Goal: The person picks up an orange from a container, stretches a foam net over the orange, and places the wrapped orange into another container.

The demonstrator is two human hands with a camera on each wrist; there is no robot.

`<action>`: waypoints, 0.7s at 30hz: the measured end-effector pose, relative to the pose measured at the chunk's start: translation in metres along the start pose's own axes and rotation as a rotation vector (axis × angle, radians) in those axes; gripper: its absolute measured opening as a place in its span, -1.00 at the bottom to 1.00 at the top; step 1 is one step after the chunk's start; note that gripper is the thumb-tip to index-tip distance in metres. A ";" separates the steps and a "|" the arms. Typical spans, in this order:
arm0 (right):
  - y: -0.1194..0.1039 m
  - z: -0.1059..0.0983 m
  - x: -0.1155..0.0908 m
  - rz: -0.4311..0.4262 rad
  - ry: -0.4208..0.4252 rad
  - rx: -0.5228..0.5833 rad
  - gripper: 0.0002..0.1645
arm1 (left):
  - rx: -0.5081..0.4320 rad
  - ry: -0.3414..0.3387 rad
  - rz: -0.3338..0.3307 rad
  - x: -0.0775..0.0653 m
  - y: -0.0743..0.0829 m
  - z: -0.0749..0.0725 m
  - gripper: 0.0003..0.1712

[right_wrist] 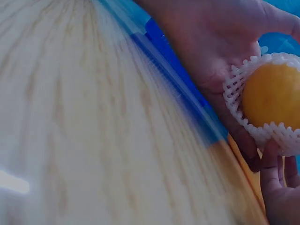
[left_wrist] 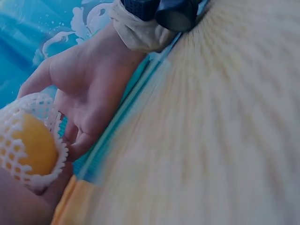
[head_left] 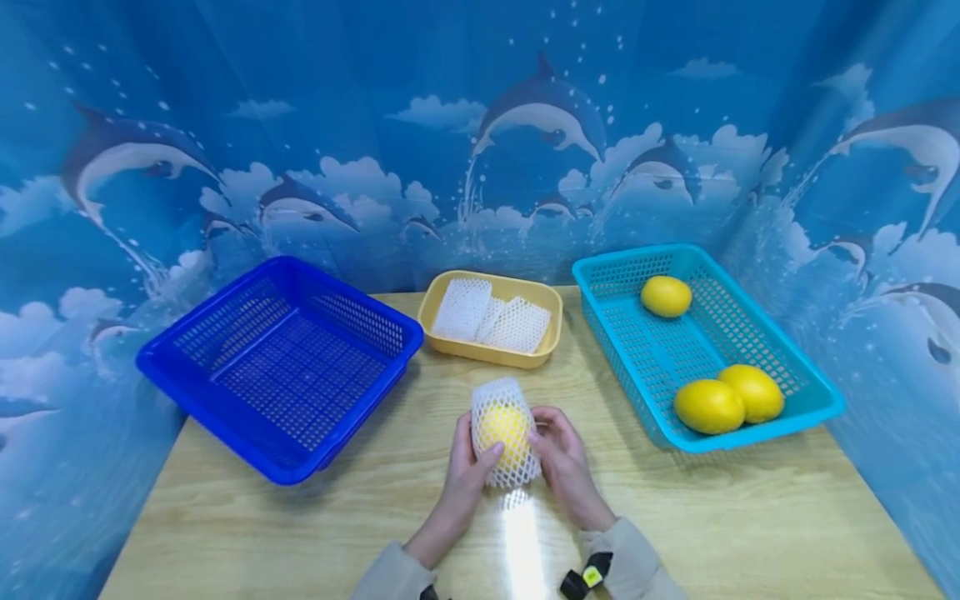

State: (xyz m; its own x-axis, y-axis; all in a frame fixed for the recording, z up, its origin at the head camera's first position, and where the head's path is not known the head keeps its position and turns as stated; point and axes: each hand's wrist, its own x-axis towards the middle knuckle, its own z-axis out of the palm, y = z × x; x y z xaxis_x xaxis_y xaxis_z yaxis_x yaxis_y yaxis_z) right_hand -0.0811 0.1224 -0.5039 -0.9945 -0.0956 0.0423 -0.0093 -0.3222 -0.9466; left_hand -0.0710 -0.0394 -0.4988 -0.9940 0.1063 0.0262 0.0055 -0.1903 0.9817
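In the head view, a yellow lemon [head_left: 504, 432] sits inside a white foam net sleeve [head_left: 498, 390], held up over the front middle of the table. My left hand [head_left: 462, 479] grips it from the left, thumb across the front of the net. From the right, my right hand [head_left: 564, 467] pinches the sleeve's side between thumb and fingers. Both wrist views look into the sleeve's open end, where the bare lemon [left_wrist: 40, 143] shows, ringed by the net's scalloped edge [right_wrist: 276, 131].
A blue basket [head_left: 300, 468] stands at the left with nothing in it. Behind the hands, a tan tray [head_left: 487, 353] holds several folded foam sleeves [head_left: 463, 308]. At the right, a teal basket [head_left: 645, 379] contains a lemon [head_left: 666, 297] at the back and two touching lemons [head_left: 708, 407] in front.
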 end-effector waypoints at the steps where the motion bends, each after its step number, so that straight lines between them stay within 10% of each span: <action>1: -0.001 0.001 0.000 0.003 -0.003 -0.017 -0.58 | 0.006 0.004 -0.022 0.000 0.003 0.000 -0.26; 11: -0.024 0.016 -0.009 0.016 -0.082 -0.179 -0.59 | 0.036 0.031 -0.175 -0.006 0.039 -0.006 -0.13; 21: -0.037 0.028 -0.002 -0.210 -0.078 -0.335 -0.82 | 0.039 -0.028 -0.191 -0.019 0.081 -0.020 -0.16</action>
State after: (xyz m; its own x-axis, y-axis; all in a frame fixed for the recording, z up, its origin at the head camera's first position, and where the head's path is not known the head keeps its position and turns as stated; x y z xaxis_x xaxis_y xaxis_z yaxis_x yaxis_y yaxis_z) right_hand -0.0755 0.1082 -0.4596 -0.9566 -0.1355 0.2578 -0.2577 -0.0184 -0.9660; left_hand -0.0541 -0.0766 -0.4238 -0.9739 0.1638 -0.1569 -0.1784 -0.1265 0.9758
